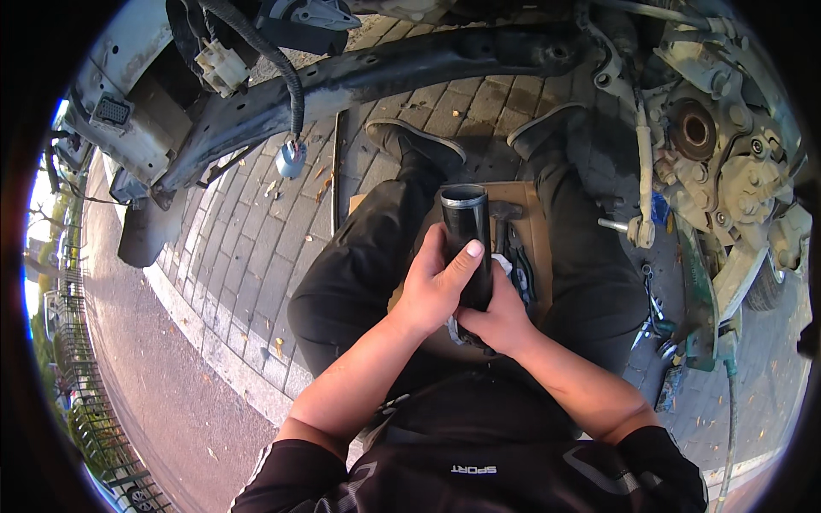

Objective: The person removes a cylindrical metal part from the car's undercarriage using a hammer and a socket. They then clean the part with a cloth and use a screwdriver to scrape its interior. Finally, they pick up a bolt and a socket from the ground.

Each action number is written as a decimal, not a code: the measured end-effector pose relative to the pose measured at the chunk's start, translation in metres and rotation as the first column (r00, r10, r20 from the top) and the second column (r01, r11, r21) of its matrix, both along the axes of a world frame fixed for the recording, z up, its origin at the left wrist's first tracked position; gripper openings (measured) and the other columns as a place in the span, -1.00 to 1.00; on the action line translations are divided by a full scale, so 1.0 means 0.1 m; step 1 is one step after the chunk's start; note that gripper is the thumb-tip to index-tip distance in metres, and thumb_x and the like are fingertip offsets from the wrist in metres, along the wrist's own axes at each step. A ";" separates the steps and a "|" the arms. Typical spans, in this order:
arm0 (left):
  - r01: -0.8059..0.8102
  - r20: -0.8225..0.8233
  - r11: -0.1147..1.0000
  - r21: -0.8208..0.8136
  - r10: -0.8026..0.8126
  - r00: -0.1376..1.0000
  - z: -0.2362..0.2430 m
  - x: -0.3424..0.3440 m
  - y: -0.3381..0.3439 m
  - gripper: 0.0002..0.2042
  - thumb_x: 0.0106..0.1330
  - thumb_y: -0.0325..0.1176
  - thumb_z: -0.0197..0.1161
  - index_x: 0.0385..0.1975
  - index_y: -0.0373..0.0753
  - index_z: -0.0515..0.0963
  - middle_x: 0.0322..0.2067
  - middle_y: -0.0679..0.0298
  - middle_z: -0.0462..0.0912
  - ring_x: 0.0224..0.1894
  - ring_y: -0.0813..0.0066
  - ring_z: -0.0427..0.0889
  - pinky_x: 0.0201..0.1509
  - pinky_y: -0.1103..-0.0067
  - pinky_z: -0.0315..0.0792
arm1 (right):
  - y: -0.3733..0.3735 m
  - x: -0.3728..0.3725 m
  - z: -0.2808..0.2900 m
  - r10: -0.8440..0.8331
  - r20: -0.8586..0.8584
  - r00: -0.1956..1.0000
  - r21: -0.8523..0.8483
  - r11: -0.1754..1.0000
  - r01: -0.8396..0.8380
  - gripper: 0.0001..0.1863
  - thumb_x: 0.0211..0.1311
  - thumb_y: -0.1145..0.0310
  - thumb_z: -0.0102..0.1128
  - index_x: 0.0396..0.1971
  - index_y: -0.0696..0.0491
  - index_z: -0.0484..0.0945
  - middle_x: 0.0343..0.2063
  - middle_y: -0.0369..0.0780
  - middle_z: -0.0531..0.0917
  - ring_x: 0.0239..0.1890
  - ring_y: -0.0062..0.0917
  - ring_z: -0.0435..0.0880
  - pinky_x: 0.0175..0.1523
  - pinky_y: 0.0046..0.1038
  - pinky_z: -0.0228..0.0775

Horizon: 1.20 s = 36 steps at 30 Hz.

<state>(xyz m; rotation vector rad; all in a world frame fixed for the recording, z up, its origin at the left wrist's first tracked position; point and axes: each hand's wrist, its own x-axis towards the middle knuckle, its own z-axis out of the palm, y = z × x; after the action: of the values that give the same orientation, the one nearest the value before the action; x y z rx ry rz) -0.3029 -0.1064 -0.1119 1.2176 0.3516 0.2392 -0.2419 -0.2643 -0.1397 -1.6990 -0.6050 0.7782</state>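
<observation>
A black cylinder [464,219] with a metal-rimmed open top stands upright between my legs, held in both hands. My left hand [436,278] wraps round its middle, thumb across the front. My right hand [500,312] grips it lower down, with something white beside its fingers that I cannot make out. Behind the cylinder, a hammer [507,211] and other dark tools lie on a cardboard sheet [527,195].
A car's bare crossmember [445,60] spans above my feet, with a hanging hose and blue connector [292,159]. Suspension parts [714,162] stand at the right. A green floor jack [701,342] and wrenches [652,303] are by my right leg. A long bar [336,171] lies left.
</observation>
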 end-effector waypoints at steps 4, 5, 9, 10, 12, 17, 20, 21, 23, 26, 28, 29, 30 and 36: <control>0.069 0.039 0.997 -0.040 -0.068 0.997 0.16 0.07 0.07 -0.49 0.73 -0.12 0.37 0.41 -0.32 0.41 0.13 0.09 0.76 0.21 0.33 0.73 0.40 0.31 0.61 | -0.03 -0.01 0.00 0.126 -0.250 0.960 0.282 0.958 -0.052 -0.30 0.17 0.50 0.47 0.33 0.14 0.41 -0.03 -0.23 0.66 0.02 -0.46 0.70 0.18 -0.30 0.59; 0.080 0.063 0.996 -0.046 -0.077 0.995 0.18 0.09 0.06 -0.49 0.73 -0.12 0.37 0.41 -0.32 0.40 0.13 0.08 0.77 0.21 0.32 0.73 0.38 0.31 0.62 | -0.04 -0.02 0.02 0.159 -0.277 0.948 0.309 0.949 -0.069 -0.32 0.19 0.55 0.44 0.33 0.12 0.41 -0.05 -0.22 0.69 0.02 -0.47 0.74 0.19 -0.30 0.62; 0.089 0.079 0.996 -0.009 -0.089 0.993 0.26 0.12 0.01 -0.51 0.73 -0.16 0.37 0.42 -0.32 0.40 0.14 0.04 0.77 0.19 0.30 0.74 0.32 0.30 0.67 | -0.11 -0.01 0.13 0.228 -0.405 0.885 0.406 0.912 -0.049 -0.39 0.16 0.53 0.45 0.22 0.07 0.45 -0.08 -0.25 0.67 -0.03 -0.54 0.71 0.11 -0.38 0.59; 0.090 0.094 0.996 -0.018 -0.088 0.992 0.28 0.11 0.00 -0.50 0.72 -0.17 0.37 0.43 -0.32 0.39 0.14 0.04 0.77 0.18 0.29 0.75 0.32 0.29 0.68 | -0.12 0.00 0.16 0.230 -0.431 0.873 0.400 0.916 -0.044 -0.38 0.16 0.53 0.45 0.24 0.07 0.45 -0.08 -0.24 0.68 -0.03 -0.53 0.73 0.11 -0.37 0.61; 0.086 0.085 0.996 -0.035 -0.083 0.993 0.32 0.09 -0.01 -0.49 0.72 -0.19 0.38 0.45 -0.31 0.39 0.15 0.03 0.77 0.17 0.29 0.76 0.32 0.29 0.69 | -0.14 0.02 0.20 0.265 -0.454 0.851 0.425 0.903 -0.054 -0.37 0.17 0.53 0.45 0.27 0.08 0.45 -0.09 -0.23 0.70 -0.03 -0.49 0.76 0.12 -0.35 0.64; 0.100 0.113 0.995 -0.023 -0.096 0.989 0.47 -0.01 -0.02 -0.42 0.70 -0.21 0.40 0.53 -0.31 0.34 0.19 -0.02 0.76 0.15 0.29 0.79 0.31 0.28 0.70 | -0.15 0.03 0.24 0.362 -0.468 0.806 0.479 0.871 -0.114 -0.28 0.19 0.51 0.46 0.37 0.11 0.40 -0.03 -0.19 0.73 0.05 -0.44 0.80 0.19 -0.31 0.69; 0.093 0.137 0.992 0.082 -0.104 0.985 0.52 -0.05 -0.04 -0.41 0.69 -0.23 0.41 0.53 -0.32 0.32 0.20 -0.03 0.75 0.16 0.30 0.79 0.31 0.28 0.71 | -0.17 0.03 0.26 0.370 -0.455 0.810 0.494 0.862 -0.116 -0.23 0.19 0.49 0.48 0.42 0.11 0.38 0.00 -0.18 0.73 0.07 -0.42 0.81 0.23 -0.29 0.69; 0.090 0.145 0.988 0.126 -0.108 0.984 0.53 -0.06 -0.04 -0.42 0.69 -0.24 0.41 0.53 -0.32 0.32 0.21 -0.03 0.75 0.16 0.31 0.79 0.31 0.28 0.71 | -0.17 0.03 0.27 0.359 -0.457 0.814 0.495 0.863 -0.103 -0.21 0.18 0.49 0.49 0.43 0.11 0.37 0.01 -0.17 0.74 0.07 -0.42 0.81 0.24 -0.29 0.69; 0.095 0.144 0.981 0.168 -0.120 0.982 0.55 -0.07 -0.04 -0.43 0.69 -0.25 0.40 0.52 -0.33 0.32 0.21 -0.02 0.75 0.16 0.31 0.79 0.30 0.28 0.71 | -0.17 0.03 0.28 0.371 -0.432 0.822 0.516 0.849 -0.113 -0.21 0.18 0.47 0.51 0.43 0.12 0.40 0.02 -0.16 0.75 0.08 -0.40 0.81 0.26 -0.28 0.68; 0.096 0.153 0.981 0.166 -0.121 0.981 0.58 -0.07 -0.04 -0.46 0.70 -0.25 0.39 0.49 -0.34 0.34 0.20 0.00 0.75 0.17 0.33 0.78 0.30 0.30 0.71 | -0.18 0.04 0.29 0.391 -0.417 0.820 0.506 0.850 -0.148 -0.24 0.19 0.42 0.52 0.40 0.13 0.44 0.02 -0.15 0.76 0.08 -0.37 0.81 0.28 -0.26 0.68; 0.121 0.146 0.988 0.100 -0.134 0.980 0.61 -0.07 -0.02 -0.47 0.70 -0.24 0.40 0.47 -0.35 0.36 0.18 0.03 0.75 0.15 0.35 0.77 0.29 0.32 0.71 | -0.19 0.05 0.29 0.435 -0.460 0.774 0.515 0.841 -0.167 -0.27 0.20 0.38 0.54 0.38 0.14 0.47 0.02 -0.14 0.76 0.08 -0.35 0.81 0.28 -0.26 0.67; 0.146 0.134 0.988 0.045 -0.151 0.979 0.62 -0.07 0.00 -0.47 0.70 -0.23 0.40 0.46 -0.35 0.37 0.16 0.05 0.75 0.14 0.37 0.77 0.27 0.34 0.70 | -0.19 0.04 0.29 0.469 -0.501 0.727 0.534 0.829 -0.167 -0.28 0.21 0.36 0.55 0.37 0.14 0.48 0.02 -0.13 0.77 0.08 -0.35 0.82 0.27 -0.27 0.67; 0.166 0.132 0.986 -0.015 -0.162 0.978 0.63 -0.07 0.01 -0.47 0.70 -0.21 0.41 0.44 -0.35 0.38 0.14 0.07 0.75 0.12 0.39 0.76 0.26 0.36 0.70 | -0.19 0.04 0.29 0.501 -0.537 0.679 0.558 0.814 -0.160 -0.29 0.22 0.34 0.56 0.36 0.14 0.49 0.02 -0.13 0.77 0.08 -0.34 0.82 0.27 -0.27 0.67; -0.129 0.162 0.938 0.321 0.079 0.984 0.57 0.00 -0.11 -0.40 0.50 -0.17 0.65 0.24 -0.40 0.43 -0.08 0.17 0.75 -0.04 0.48 0.74 0.10 0.46 0.67 | -0.12 -0.04 0.24 0.446 -0.554 0.703 0.547 0.831 -0.096 -0.05 0.33 0.06 0.70 0.52 0.16 0.33 0.14 -0.15 0.70 0.19 -0.39 0.75 0.36 -0.24 0.61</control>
<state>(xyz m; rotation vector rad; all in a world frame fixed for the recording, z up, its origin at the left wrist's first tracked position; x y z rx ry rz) -0.3026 -0.1169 -0.0552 1.5037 0.2530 0.4930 -0.2457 -0.2766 -0.1158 -0.7684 -0.4929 1.2620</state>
